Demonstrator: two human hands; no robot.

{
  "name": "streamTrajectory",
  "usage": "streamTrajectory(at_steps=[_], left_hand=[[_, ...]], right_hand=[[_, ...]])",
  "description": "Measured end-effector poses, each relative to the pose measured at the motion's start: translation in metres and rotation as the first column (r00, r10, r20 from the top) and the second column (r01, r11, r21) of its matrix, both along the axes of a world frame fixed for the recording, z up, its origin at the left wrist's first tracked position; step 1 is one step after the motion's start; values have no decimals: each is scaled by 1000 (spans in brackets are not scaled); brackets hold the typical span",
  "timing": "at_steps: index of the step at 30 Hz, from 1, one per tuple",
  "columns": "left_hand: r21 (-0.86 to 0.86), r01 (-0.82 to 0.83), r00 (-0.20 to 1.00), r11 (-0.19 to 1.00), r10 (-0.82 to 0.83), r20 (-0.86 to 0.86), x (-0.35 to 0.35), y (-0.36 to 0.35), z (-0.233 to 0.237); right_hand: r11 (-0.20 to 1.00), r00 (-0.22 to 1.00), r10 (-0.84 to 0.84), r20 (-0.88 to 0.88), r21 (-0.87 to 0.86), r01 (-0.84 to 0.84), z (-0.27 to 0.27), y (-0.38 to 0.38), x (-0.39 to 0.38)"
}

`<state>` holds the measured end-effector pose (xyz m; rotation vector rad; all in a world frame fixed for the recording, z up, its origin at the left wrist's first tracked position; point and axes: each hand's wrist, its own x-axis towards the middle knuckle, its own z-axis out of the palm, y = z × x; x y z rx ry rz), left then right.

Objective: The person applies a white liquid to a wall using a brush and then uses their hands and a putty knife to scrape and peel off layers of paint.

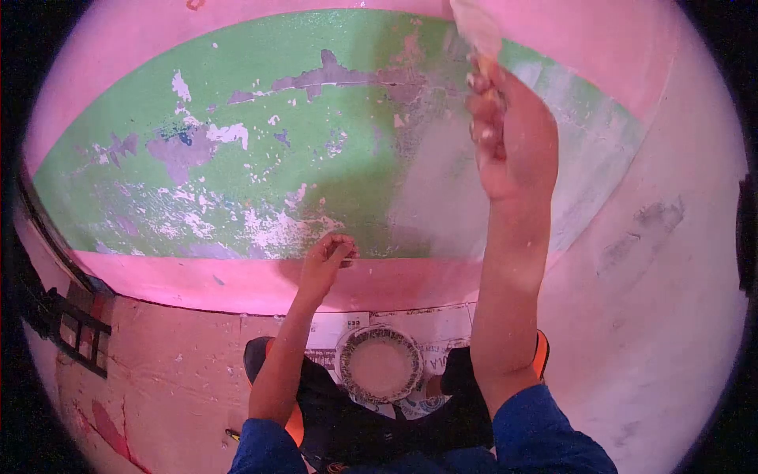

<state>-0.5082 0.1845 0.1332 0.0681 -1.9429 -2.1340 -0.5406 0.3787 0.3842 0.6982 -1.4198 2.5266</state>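
My right hand (pixel 517 126) is raised in front of the wall, its fingers closed round the handle of a paintbrush (pixel 478 30). The brush points upward, and its pale bristle end is smeared by motion near the top of the green area. My left hand (pixel 328 257) hangs lower, by the bottom edge of the green, with its fingers curled in and nothing visible in them. Peeling green paint (pixel 260 170) covers much of the wall, with white and grey patches. A thin whitish coat (pixel 442 174) veils the right part of the green.
Between my knees stands a round tub (pixel 343 367) of pale liquid, on printed sheets (pixel 426 324). Pink wall paint (pixel 197 272) borders the green. A dark frame-like object (pixel 83 338) lies on the floor at left. A small yellow-and-black item (pixel 232 434) is near my left leg.
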Motion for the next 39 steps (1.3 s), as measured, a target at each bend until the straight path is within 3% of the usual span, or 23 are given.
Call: streamTrajectory(at_steps=[4, 5, 7, 8, 9, 11, 13, 14, 15, 17, 19, 23, 25, 26, 28, 29, 31, 32, 33, 35, 36, 37, 39], left_hand=[[44, -10, 999, 999, 11, -30, 2, -4, 0], [36, -18, 1000, 999, 18, -19, 5, -5, 2], [35, -31, 999, 999, 31, -17, 5, -6, 3], [60, -46, 999, 997, 47, -19, 7, -5, 2], [76, -58, 998, 995, 59, -17, 9, -5, 1], [34, -49, 999, 998, 49, -13, 13, -6, 3], [9, -38, 999, 999, 38, -2, 13, -6, 1], [11, -30, 999, 999, 30, -16, 10, -8, -4], [10, -18, 999, 1000, 18, -29, 7, -9, -6], [24, -29, 1000, 999, 29, -12, 9, -5, 1], [38, -42, 999, 998, 42, 6, 7, -3, 2], [45, -32, 999, 999, 31, 23, 8, -1, 1], [51, -31, 999, 998, 30, 13, 4, -1, 3], [37, -15, 1000, 999, 14, 14, 4, 0, 0], [15, 13, 1000, 1000, -14, 21, 6, 4, -4], [13, 18, 1000, 1000, -19, 23, 6, 6, -5], [18, 25, 1000, 1000, -25, 15, 3, 10, -4], [2, 29, 999, 1000, -29, 15, 1, 11, -3], [-15, 33, 999, 999, -33, 18, 1, 12, -2], [-3, 41, 999, 999, -41, 19, -3, 14, -5], [6, 44, 999, 999, -44, 21, -6, 14, -5], [5, 45, 999, 999, -45, 19, -7, 15, -6], [29, 52, 998, 998, -53, 27, -7, 14, -7]], right_hand=[[990, 964, -29, 263, 138, -8, -114, -34, -25], [939, 973, -179, 147, 321, 124, -162, -38, -9], [962, 790, 6, 613, 214, -173, -258, -36, 9], [934, 649, -107, 753, 301, -195, -298, -32, 16], [934, 645, -107, 757, 299, -195, -301, -28, 18], [904, 631, -86, 771, 327, -276, -299, -16, 14], [983, 732, 54, 680, 93, -159, -275, -17, -32], [987, 808, 3, 589, 129, -98, -179, -6, -8], [986, 934, -8, 358, 158, -53, -138, 1, -10], [986, 970, -153, 191, 96, 137, -59, 18, 0], [989, 985, -145, 91, 6, 145, -16, 33, 0], [941, 936, -246, 251, 293, 169, -161, 43, -48], [945, 833, -256, 490, 310, 108, -242, 39, -27], [932, 736, -207, 645, 360, -53, -311, 49, -33], [920, 693, -198, 693, 375, -113, -327, 60, -19], [906, 661, -184, 727, 386, -173, -327, 63, -21], [820, 829, -327, 453, 572, 11, -254, 72, -44], [917, 874, -246, 419, 391, 71, -191, 71, -36], [876, 895, -329, 303, 451, 169, -132, 72, -31], [939, 958, -283, -35, 192, 285, -56, 75, -27], [958, 967, -248, -52, 133, 253, -20, 74, -26], [973, 975, -213, -71, 75, 218, 0, 74, -26], [991, 996, -86, -27, 97, 88, -41, 73, -52]])
